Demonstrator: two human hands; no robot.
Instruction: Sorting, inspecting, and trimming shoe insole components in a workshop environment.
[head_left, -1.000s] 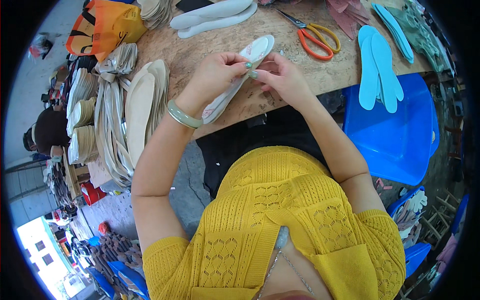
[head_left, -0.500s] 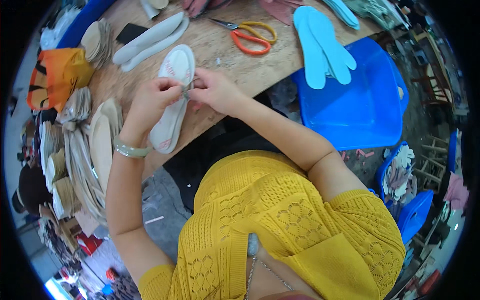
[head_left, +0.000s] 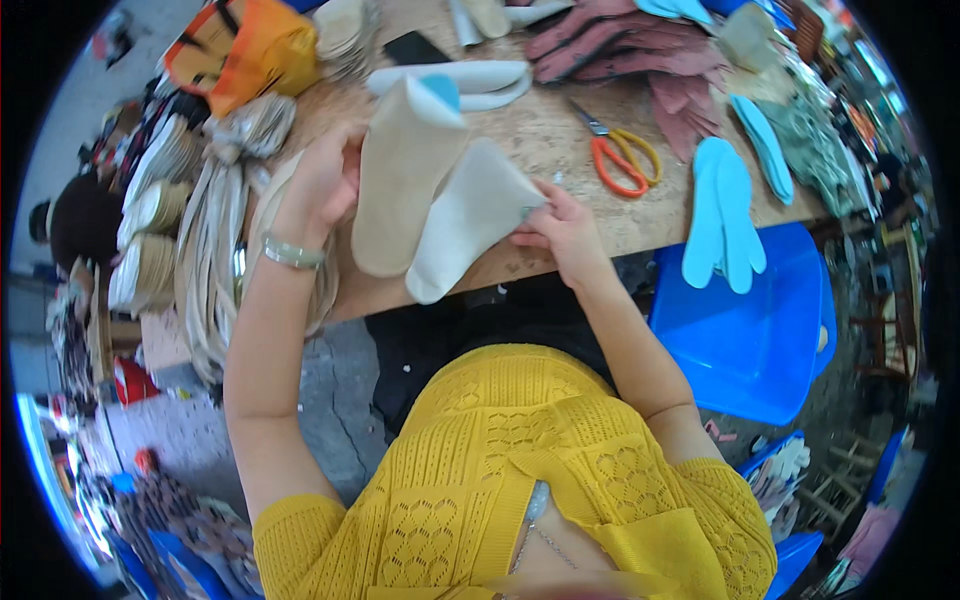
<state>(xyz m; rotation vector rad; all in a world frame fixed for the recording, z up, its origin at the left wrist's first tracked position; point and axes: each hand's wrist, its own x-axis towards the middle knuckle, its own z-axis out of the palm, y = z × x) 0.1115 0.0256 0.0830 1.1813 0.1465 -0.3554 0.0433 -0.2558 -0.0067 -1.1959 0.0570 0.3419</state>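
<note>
In front of me a beige insole [head_left: 395, 205] stands tilted, its curled top showing white and a light blue patch. My left hand [head_left: 330, 185] has its fingers closed at that insole's left edge. Partly behind the beige one is a white insole [head_left: 478, 205], bent along its length. My right hand [head_left: 565, 228] pinches the white insole at its right corner, thumb and fingers together. Both pieces are raised over the table's near edge. Scissors [head_left: 606, 134] with one orange and one yellow handle lie to the right of my hands.
Light blue insoles [head_left: 712, 215] overhang the table [head_left: 540, 130] above a blue plastic basin [head_left: 745, 350]. Dark pink pieces [head_left: 620, 50] lie at the back. White insoles [head_left: 450, 76], a black phone-like slab [head_left: 415, 47] and an orange bag [head_left: 245, 55] are farther left, near long beige strips [head_left: 210, 250].
The white insole pinched between both hands now shows as separate beige and white pieces, one in each hand. My hands have moved apart. The view has shifted, so the table things appear farther right.
</note>
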